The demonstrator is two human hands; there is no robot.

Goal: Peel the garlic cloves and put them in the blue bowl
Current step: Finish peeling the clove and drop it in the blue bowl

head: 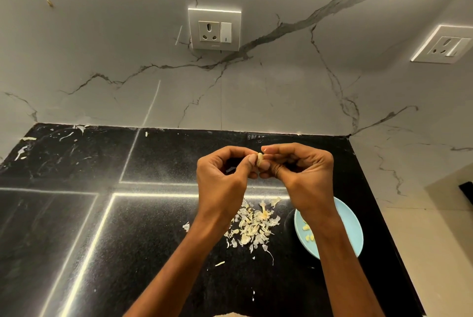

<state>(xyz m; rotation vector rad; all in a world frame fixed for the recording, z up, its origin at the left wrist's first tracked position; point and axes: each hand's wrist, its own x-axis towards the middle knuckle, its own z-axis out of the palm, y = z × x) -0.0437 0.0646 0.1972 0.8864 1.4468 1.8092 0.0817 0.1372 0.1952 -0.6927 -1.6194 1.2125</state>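
1. One garlic clove point(260, 159) is held up above the bench point(153, 214), pinched between the fingertips of both hands.
2. The left hand point(225, 173) and right hand point(299, 170) meet around it, thumbs and fingers curled on the clove; peeling seems to be the step in hand.
3. Loose skins point(253, 227) lie below.
4. The blue bowl point(350, 229) holds a few peeled cloves point(308, 233); next, probably strip the remaining skin, then drop the clove in.

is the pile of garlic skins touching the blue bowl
Apart. The head view shows a strip of bare black counter between the pile of garlic skins and the blue bowl rim, partly crossed by the right forearm.
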